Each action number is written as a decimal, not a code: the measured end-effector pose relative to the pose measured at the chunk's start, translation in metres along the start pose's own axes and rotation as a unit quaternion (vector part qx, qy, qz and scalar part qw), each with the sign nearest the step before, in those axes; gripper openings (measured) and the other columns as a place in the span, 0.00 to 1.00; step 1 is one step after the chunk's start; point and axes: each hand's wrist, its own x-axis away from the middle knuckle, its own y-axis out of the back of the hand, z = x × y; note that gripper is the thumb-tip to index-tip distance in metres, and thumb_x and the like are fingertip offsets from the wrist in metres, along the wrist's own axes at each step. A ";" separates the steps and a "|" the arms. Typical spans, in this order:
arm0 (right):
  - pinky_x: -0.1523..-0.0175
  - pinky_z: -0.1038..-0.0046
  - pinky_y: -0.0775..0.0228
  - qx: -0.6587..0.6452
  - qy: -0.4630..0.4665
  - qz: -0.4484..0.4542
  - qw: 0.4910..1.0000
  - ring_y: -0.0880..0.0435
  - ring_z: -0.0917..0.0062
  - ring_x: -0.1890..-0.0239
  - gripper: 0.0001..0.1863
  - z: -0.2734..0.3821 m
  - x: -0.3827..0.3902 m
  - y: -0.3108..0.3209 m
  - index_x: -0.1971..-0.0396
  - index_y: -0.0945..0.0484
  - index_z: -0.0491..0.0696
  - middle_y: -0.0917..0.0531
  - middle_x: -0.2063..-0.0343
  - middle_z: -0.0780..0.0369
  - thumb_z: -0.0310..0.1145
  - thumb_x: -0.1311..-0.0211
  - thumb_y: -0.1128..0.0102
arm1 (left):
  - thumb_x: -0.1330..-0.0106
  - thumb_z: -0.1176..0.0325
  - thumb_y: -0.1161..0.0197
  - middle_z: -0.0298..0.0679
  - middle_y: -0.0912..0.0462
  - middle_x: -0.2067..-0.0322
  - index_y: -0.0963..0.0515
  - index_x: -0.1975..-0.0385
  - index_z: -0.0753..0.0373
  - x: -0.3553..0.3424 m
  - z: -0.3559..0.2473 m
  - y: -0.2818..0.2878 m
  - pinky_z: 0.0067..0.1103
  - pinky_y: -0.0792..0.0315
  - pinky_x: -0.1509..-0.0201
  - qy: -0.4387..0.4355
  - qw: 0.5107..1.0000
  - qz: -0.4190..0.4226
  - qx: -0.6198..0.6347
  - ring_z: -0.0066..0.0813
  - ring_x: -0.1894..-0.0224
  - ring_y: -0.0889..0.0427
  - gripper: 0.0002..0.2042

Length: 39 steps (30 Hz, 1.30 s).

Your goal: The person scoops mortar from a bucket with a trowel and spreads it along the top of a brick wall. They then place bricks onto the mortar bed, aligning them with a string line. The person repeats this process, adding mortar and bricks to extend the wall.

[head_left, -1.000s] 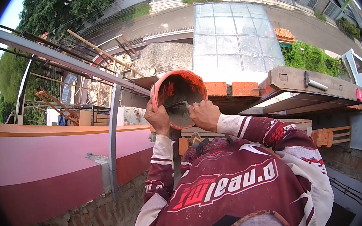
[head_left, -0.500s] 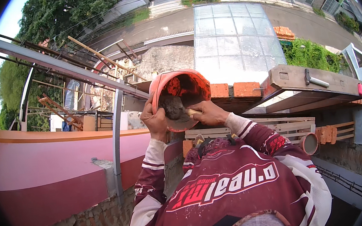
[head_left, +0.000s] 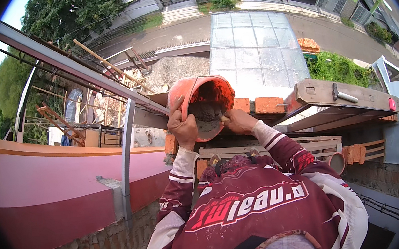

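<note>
An orange bucket point(head_left: 177, 94) is tipped so that its mouth faces me, and wet grey mortar point(head_left: 204, 112) lies inside along its lower wall. My left hand point(head_left: 183, 128) grips the bucket's left rim, thumb on the inner side and fingers around the outside. At the right rim, my right hand point(head_left: 239, 122) is closed around the light wooden handle of a trowel point(head_left: 226, 120). The trowel's blade is inside the bucket, hard to make out against the mortar.
Orange bricks point(head_left: 269, 105) sit just beyond the bucket. A hammer point(head_left: 344, 93) lies on a wooden formwork board point(head_left: 315, 92) to the right. A grey metal post point(head_left: 128, 161) stands left, beside a pink wall point(head_left: 53, 171). Below are wooden slats point(head_left: 308, 144) and another bucket point(head_left: 336, 163).
The trowel blade, visible with mortar on it before, has gone deeper into the mortar. My right hand has shifted right, my left hand slightly right with the bucket.
</note>
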 end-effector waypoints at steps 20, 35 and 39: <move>0.69 0.63 0.23 0.005 0.111 -0.064 0.992 0.15 0.68 0.73 0.14 0.006 0.018 0.007 0.56 0.22 0.43 0.16 0.73 0.57 0.38 0.29 0.46 | 0.52 0.85 0.45 0.56 0.16 0.45 0.38 0.85 0.68 0.006 -0.002 0.002 0.31 0.30 0.37 -0.046 0.999 0.010 -0.006 0.41 0.40 0.19 0.09; 0.62 0.54 0.21 0.272 0.171 -0.203 0.925 0.12 0.56 0.63 0.19 -0.018 0.037 0.000 0.45 0.24 0.51 0.15 0.70 0.54 0.38 0.33 0.45 | 0.51 0.84 0.46 0.54 0.16 0.45 0.35 0.85 0.69 0.009 0.025 0.013 0.27 0.26 0.43 0.015 1.000 -0.017 0.012 0.39 0.44 0.17 0.07; 0.65 0.54 0.21 0.263 0.050 -0.165 0.949 0.12 0.54 0.68 0.17 -0.025 0.025 0.008 0.50 0.22 0.45 0.14 0.68 0.53 0.39 0.31 0.46 | 0.51 0.85 0.45 0.54 0.16 0.46 0.43 0.86 0.66 0.009 0.019 0.002 0.34 0.27 0.37 -0.045 0.998 0.022 -0.036 0.49 0.36 0.21 0.13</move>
